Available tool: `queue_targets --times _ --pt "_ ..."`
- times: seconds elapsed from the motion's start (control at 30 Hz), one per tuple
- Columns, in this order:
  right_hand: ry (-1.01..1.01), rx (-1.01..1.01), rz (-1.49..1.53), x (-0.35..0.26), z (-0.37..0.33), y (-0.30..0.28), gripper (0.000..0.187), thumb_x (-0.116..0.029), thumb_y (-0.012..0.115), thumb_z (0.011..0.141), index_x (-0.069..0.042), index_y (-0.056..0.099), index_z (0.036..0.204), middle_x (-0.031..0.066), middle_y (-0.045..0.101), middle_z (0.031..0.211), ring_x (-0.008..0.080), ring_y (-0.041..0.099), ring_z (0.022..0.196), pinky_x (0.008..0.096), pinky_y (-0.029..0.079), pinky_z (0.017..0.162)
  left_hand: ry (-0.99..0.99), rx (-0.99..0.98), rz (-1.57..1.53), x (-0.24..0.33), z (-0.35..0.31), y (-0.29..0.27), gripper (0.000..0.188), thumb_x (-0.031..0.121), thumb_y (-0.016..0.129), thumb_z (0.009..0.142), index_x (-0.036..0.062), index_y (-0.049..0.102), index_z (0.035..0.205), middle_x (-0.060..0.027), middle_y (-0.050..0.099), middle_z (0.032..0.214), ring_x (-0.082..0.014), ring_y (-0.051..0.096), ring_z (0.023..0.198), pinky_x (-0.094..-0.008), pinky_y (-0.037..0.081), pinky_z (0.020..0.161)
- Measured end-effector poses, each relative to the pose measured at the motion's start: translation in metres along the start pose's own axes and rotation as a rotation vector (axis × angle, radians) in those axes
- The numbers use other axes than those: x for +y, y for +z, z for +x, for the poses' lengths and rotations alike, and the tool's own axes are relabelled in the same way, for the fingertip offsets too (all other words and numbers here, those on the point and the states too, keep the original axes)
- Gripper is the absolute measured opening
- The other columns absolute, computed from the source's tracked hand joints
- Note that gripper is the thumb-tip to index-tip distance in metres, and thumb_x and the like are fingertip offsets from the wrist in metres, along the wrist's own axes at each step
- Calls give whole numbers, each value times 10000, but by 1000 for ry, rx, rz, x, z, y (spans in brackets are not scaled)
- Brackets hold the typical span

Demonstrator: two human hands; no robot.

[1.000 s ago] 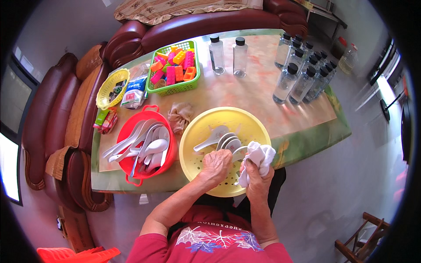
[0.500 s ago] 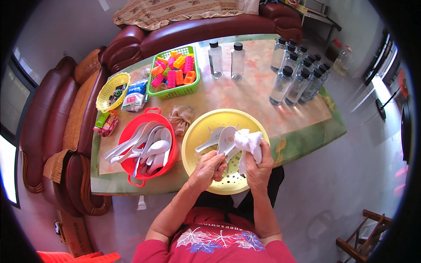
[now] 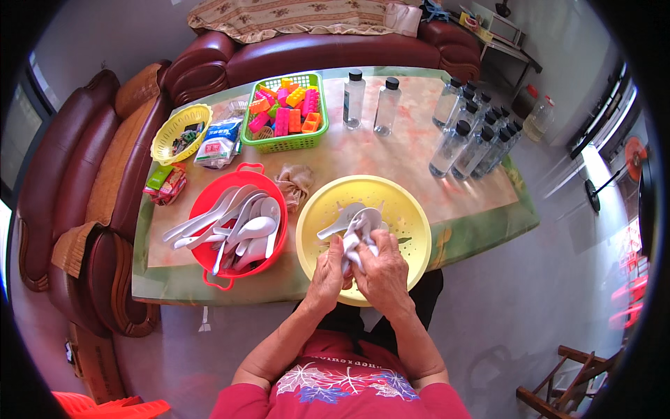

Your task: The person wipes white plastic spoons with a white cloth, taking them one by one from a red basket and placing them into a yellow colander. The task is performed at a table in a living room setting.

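Note:
Over a yellow colander, my left hand is closed on a white soup spoon, its bowl pointing away from me and partly covered. My right hand grips a white cloth that is pressed against the spoon's bowl and handle. Inside the colander another white spoon lies beyond my hands; more may be hidden under them. Just to the left, a red basket with two handles is heaped with several white spoons, their handles jutting over its left rim.
A crumpled brown cloth lies between both baskets. Behind stand a green basket of toy bricks, a blue-white packet, a yellow basket and small packets. Two bottles stand mid-table; several more are grouped right.
My right hand has brought the cloth down and left from beside the spoon onto it, closer to my left hand. The whole view has shifted slightly.

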State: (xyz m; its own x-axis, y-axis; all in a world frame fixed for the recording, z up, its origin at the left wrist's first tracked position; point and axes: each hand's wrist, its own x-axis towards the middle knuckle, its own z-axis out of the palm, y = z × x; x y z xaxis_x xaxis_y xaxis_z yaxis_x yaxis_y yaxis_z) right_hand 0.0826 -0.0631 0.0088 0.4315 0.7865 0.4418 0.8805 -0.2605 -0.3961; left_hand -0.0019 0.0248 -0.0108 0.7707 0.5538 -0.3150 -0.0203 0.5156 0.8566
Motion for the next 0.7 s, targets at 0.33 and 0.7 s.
queue_targets --times 0.33,0.7 --pt "-63 270 179 4 11 7 348 -22 691 591 -68 655 934 112 549 921 295 540 861 388 470 716 -15 -118 -95 -4 1 -4 487 575 275 940 147 497 872 51 398 604 -45 313 455 -201 249 410" --pt "34 416 -136 9 21 13 334 -91 718 622 -67 669 952 104 526 910 281 508 804 376 452 665 56 -43 -65 4 1 7 395 435 299 988 82 477 981 43 326 591 -42 239 454 -211 201 410"
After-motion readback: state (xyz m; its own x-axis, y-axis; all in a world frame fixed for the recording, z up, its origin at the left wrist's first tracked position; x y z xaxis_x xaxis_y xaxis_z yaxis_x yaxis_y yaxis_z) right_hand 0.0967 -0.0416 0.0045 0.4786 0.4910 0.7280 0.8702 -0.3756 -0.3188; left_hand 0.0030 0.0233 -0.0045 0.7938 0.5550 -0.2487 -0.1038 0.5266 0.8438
